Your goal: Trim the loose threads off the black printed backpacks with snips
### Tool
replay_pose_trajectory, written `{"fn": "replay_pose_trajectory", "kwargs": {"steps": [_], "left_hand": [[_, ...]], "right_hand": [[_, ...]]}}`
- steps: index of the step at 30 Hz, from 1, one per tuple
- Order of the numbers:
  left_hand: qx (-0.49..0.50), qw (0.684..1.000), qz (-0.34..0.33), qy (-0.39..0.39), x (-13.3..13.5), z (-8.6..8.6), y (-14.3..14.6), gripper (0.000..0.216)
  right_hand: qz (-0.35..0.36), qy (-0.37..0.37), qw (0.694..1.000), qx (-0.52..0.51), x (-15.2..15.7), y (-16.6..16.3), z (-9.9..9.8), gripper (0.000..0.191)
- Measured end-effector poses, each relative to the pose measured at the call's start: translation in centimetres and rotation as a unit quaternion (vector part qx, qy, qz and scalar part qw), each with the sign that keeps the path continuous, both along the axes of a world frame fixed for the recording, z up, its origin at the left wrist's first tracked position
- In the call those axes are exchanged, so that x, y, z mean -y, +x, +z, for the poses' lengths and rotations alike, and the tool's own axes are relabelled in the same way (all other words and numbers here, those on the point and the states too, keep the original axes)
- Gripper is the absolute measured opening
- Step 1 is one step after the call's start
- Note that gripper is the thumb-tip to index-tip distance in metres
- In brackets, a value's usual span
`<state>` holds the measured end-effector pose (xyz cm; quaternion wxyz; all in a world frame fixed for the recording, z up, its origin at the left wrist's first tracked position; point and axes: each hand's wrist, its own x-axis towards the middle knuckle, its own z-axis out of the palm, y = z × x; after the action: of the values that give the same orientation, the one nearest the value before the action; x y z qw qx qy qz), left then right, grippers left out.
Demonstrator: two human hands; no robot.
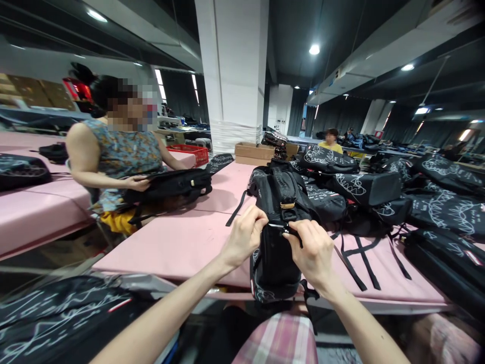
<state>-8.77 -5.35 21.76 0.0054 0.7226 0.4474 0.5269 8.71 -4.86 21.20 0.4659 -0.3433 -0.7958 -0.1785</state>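
Observation:
A black backpack (278, 268) with white line drawings on its sides lies in front of me, its lower end at the table's near edge. My left hand (244, 235) is closed in a pinch on the backpack's left edge. On the other side my right hand (312, 247) pinches beside a small shiny zipper pull (286, 229), fingertips closed. A thin white line runs across the bag between both hands. Just beyond them is a strap with a gold-coloured buckle (288, 206). My fingers hide the exact grip points.
Several printed black backpacks (366, 189) are piled to the right on the pink table (212, 237). A co-worker (121, 146) at the left holds another black bag (170, 188). Behind are a cardboard box (253, 152), a red crate (189, 153) and a white pillar (233, 76). Another bag (56, 323) lies lower left.

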Motion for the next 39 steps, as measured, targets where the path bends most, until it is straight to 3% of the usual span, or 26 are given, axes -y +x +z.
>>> {"fn": "replay_pose_trajectory", "kwargs": {"steps": [10, 23, 25, 28, 29, 31, 34, 36, 39], "left_hand": [[0.033, 0.999, -0.020, -0.019, -0.2, -0.1, 0.3, 0.020], [0.024, 0.998, 0.036, 0.041, 0.5, 0.1, 0.5, 0.020], [0.048, 0.999, -0.007, -0.008, 1.0, 0.7, -0.6, 0.021], [0.045, 0.984, -0.130, -0.113, 1.6, 1.7, -2.6, 0.037], [0.028, 0.984, -0.135, -0.108, 1.6, 1.9, -3.0, 0.042], [-0.013, 0.997, -0.066, -0.025, 1.2, 1.9, -3.0, 0.042], [-0.090, 0.989, 0.054, 0.106, 0.1, 1.4, -1.7, 0.027], [-0.128, 0.981, 0.056, 0.134, -0.5, 1.0, -0.7, 0.024], [-0.133, 0.981, 0.044, 0.135, -0.7, 0.9, -0.2, 0.016]], "right_hand": [[-0.071, 0.026, 0.997, 0.014, 1.2, -0.6, 0.1, 0.011], [-0.035, 0.012, 0.999, -0.010, 0.5, -1.1, 0.0, 0.014], [0.002, -0.020, 0.999, -0.025, 0.6, -0.1, 0.0, 0.012], [0.053, -0.102, 0.990, -0.084, 0.6, 2.1, 0.3, 0.010], [0.054, -0.119, 0.985, -0.111, 0.4, 2.8, 0.4, 0.017], [0.042, -0.134, 0.979, -0.149, -0.1, 3.5, 0.8, 0.031], [0.024, -0.144, 0.982, -0.119, -1.1, 3.0, 1.5, 0.027], [-0.025, -0.139, 0.987, -0.079, -1.4, 2.1, 2.0, 0.020], [-0.093, -0.118, 0.987, -0.054, -1.5, 1.0, 2.5, 0.025]]}}
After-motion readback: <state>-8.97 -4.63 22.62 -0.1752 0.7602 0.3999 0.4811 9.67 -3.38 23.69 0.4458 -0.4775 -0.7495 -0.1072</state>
